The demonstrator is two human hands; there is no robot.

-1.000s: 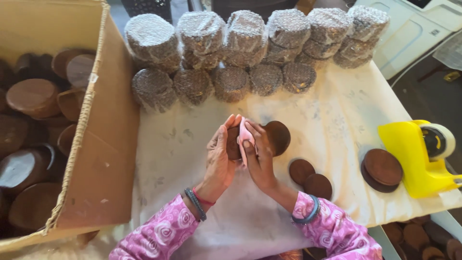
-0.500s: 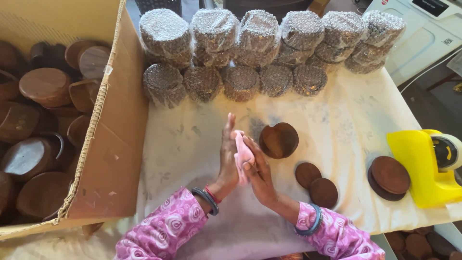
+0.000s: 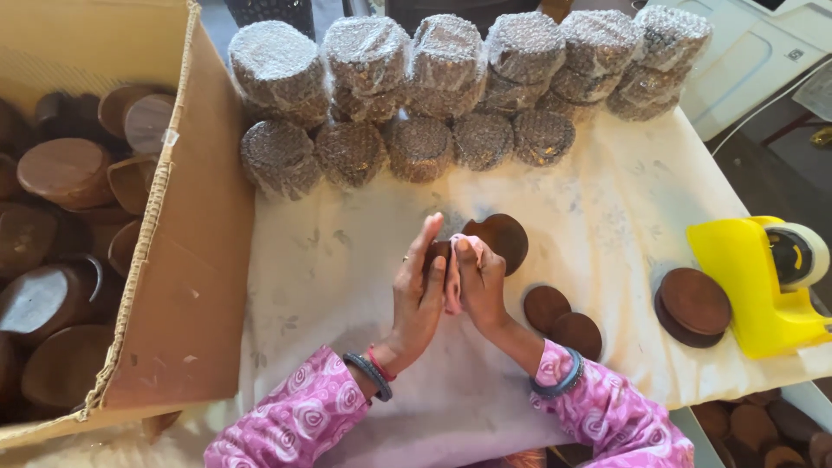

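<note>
White cloth (image 3: 329, 260) covers the table; left hand (image 3: 418, 290) cradles a wooden disc (image 3: 438, 253), right hand (image 3: 478, 282) pinches a pink rag (image 3: 453, 290) against it.

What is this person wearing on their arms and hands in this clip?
Both arms are in long pink sleeves with a white swirl print, pushed up just short of the wrists. The left hand has a thin ring on one finger, with a dark bangle and a red one at the wrist. The right hand has a single dark bangle at its wrist.
</note>
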